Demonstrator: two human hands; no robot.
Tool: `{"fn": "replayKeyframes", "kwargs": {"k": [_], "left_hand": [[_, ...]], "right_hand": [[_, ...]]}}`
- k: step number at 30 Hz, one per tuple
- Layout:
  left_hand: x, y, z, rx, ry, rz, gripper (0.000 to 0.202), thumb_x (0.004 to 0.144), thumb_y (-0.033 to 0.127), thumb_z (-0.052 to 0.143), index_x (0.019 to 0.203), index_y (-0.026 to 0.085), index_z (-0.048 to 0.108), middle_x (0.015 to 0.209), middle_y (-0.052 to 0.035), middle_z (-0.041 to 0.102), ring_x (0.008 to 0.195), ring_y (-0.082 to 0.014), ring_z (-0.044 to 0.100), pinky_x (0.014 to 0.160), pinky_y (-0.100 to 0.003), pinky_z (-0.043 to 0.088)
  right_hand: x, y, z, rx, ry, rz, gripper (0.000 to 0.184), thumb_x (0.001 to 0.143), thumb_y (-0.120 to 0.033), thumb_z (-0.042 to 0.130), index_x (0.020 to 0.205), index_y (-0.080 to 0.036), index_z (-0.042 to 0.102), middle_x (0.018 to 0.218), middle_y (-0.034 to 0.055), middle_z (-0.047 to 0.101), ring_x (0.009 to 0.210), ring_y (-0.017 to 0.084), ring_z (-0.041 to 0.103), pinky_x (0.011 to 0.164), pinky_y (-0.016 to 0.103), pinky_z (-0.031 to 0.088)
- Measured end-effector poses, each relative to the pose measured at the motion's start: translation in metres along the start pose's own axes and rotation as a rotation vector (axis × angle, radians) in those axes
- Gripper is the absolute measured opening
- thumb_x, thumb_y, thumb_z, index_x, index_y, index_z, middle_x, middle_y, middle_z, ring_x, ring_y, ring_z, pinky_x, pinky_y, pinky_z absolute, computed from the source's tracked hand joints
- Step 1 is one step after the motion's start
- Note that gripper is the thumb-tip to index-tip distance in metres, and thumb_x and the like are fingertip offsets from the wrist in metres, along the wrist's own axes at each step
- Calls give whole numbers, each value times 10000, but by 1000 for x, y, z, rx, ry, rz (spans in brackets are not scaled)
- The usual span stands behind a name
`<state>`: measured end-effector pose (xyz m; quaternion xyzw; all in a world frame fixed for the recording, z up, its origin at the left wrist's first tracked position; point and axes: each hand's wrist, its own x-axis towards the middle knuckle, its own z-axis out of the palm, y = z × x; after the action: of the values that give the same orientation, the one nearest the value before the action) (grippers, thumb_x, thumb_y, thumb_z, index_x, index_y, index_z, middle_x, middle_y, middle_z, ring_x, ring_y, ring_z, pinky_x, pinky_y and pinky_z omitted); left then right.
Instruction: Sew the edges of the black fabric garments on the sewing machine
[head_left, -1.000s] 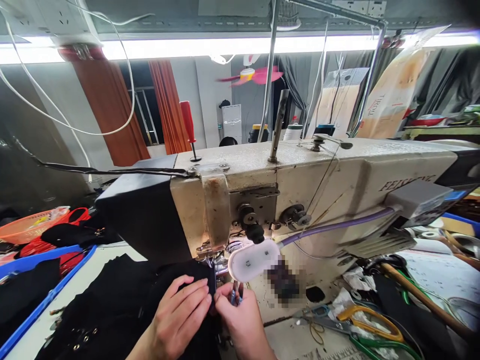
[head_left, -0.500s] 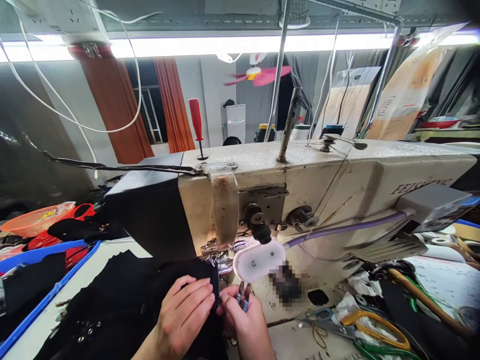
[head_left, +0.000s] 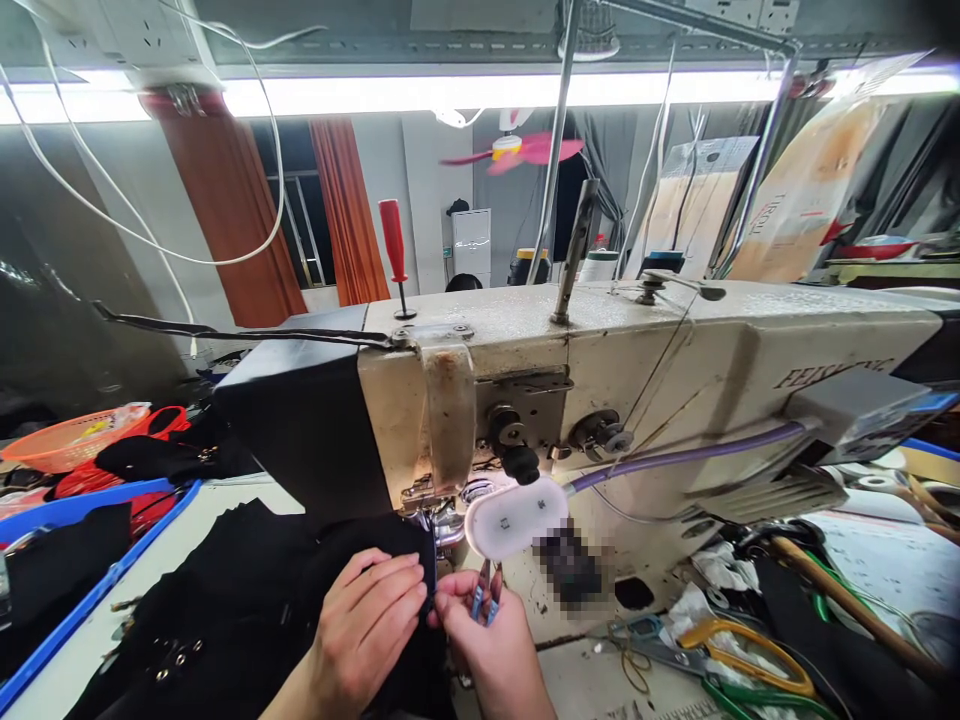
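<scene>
A worn cream sewing machine [head_left: 675, 370] fills the middle of the view. Black fabric [head_left: 247, 600] lies under its needle area [head_left: 439, 525]. My left hand [head_left: 367, 630] presses flat on the fabric's folded edge, fingers together. My right hand [head_left: 487, 640] is closed, pinching that edge beside the left fingertips, with small blue-handled snips [head_left: 484, 595] poking up between its fingers. A white oval lamp [head_left: 516, 518] hangs just above the hands.
A blue tray [head_left: 82, 590] with dark cloth stands at the left, an orange basket [head_left: 67, 445] behind it. Yellow-handled scissors [head_left: 742, 655] and green-handled ones [head_left: 772, 695] lie at the right among scraps. A red screwdriver [head_left: 394, 245] stands on the machine top.
The view has shifted slightly. My right hand has closed in on the fabric edge beside the left fingertips; the left hand stays on the fabric.
</scene>
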<state>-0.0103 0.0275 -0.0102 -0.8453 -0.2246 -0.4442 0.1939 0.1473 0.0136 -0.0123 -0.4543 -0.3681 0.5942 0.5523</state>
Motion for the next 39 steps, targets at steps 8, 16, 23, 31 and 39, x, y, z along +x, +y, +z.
{"fn": "replayKeyframes", "kwargs": {"k": [8, 16, 23, 31, 39], "left_hand": [[0, 1, -3, 12, -21, -10, 194, 854, 17, 552, 999, 83, 662, 983, -113, 728, 1036, -215, 663, 872, -362, 520], [-2, -1, -2, 14, -28, -9, 193, 867, 33, 543, 1006, 100, 658, 984, -106, 731, 1033, -209, 664, 899, -379, 497], [-3, 0, -2, 9, -43, -24, 202, 852, 25, 547, 1008, 93, 655, 994, -110, 724, 1036, -222, 663, 904, -391, 475], [0, -1, -5, 13, -67, -1, 174, 882, 56, 545, 1012, 90, 654, 994, -106, 724, 1034, -219, 661, 870, -381, 452], [0, 1, -5, 12, -80, -23, 165, 881, 64, 554, 1013, 99, 647, 995, -99, 728, 1026, -218, 667, 875, -379, 456]], "right_hand": [[-2, 2, 2, -33, 37, -73, 213, 605, -328, 769, 642, -156, 648, 519, 17, 636, 522, 179, 596, 570, 292, 498], [1, 3, -4, -105, -11, -51, 181, 634, -322, 695, 664, -157, 629, 544, 13, 617, 510, 160, 535, 533, 284, 445], [1, 2, -6, -73, -28, -65, 185, 634, -295, 764, 643, -153, 648, 567, 31, 653, 555, 180, 591, 585, 290, 489], [-3, -9, 1, -58, 17, -30, 227, 577, -348, 757, 596, -156, 638, 519, 20, 623, 520, 169, 561, 556, 286, 469], [-5, -13, 5, -105, 33, 12, 229, 573, -382, 665, 609, -163, 611, 508, 12, 600, 492, 145, 499, 525, 281, 409]]}}
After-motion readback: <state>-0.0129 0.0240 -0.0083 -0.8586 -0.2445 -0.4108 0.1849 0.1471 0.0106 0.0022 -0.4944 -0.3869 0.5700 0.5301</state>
